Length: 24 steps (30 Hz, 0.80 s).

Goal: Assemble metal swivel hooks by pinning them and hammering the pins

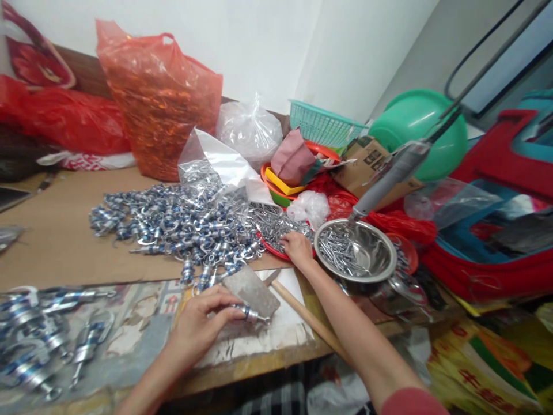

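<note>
Taking the flat metal block (251, 291) as the clock's centre, the nearest pieces are the small cluster of blue-and-silver metal fittings (86, 340) at nine o'clock, several with a ringed pin sticking out. The left hand (211, 314), at eight o'clock, grips one fitting (248, 314) between thumb and fingers; its ringed end points toward four o'clock, over the block's near edge. A wooden handle (311, 320) runs out toward four.

At two o'clock the right hand (298, 249) reaches into loose silver pins (274, 226) on a red tray (276, 252); whether it has pinched one, I cannot tell. Between two and three, a steel bowl (384, 256) holds more pins.

Farther off, at ten, spreads a large heap of fittings (185, 225). I judge the work well short of finished: one fitting is in hand, and plenty of pins remain loose. The cluster at nine may be done, but whether the heap is finished or waiting is unclear.

The left palm covers the held fitting's rear end. The cluster is blurred and cut off at the left edge, and a clear bag (201, 173) veils part of the heap. The orange bag (159, 109) beyond, at eleven, hides its exact contents.
</note>
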Available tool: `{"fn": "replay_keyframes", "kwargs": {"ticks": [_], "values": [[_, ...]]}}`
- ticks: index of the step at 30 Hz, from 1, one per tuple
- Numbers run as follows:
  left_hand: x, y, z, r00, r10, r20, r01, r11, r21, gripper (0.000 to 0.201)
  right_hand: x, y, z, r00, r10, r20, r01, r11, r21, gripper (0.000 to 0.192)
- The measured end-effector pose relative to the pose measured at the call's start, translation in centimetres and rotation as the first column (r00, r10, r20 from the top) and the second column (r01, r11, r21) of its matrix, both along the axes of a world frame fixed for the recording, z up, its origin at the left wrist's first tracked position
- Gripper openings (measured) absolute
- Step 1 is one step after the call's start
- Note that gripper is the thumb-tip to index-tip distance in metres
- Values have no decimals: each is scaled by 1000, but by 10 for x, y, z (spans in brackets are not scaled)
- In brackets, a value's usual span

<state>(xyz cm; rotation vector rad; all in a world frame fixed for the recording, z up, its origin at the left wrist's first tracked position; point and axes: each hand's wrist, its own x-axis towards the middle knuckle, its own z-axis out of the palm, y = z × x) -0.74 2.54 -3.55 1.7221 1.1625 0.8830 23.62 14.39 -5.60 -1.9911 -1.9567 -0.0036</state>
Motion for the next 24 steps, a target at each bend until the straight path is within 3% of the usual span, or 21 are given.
{"fn": "replay_keyframes", "kwargs": {"ticks": [9, 15, 17, 19, 21, 24], "values": [[0, -2, 3, 1000, 18, -22, -17, 1000, 5, 15, 20, -15, 2, 975, 36, -221, -6, 991, 134, 26], [1, -7, 0, 997, 77, -5, -77, 997, 15, 15, -11, -39, 13, 888, 83, -452, 12, 979, 203, 29], [2, -8, -3, 991, 131, 13, -131, 991, -21, 21, -33, -61, 19, 792, 140, -594, -34, 982, 187, 33], [4, -8, -5, 986, 158, 55, -155, 986, -60, 30, -55, -86, 23, 525, 191, -829, -131, 981, 143, 33], [5, -7, -7, 981, 163, 107, -155, 985, -80, 36, -73, -109, 26, 358, 187, -915, -214, 970, 114, 33], [7, -7, -7, 973, 165, 159, -155, 985, -75, 43, -87, -130, 28, 306, 175, -936, -264, 960, 93, 35]]}}
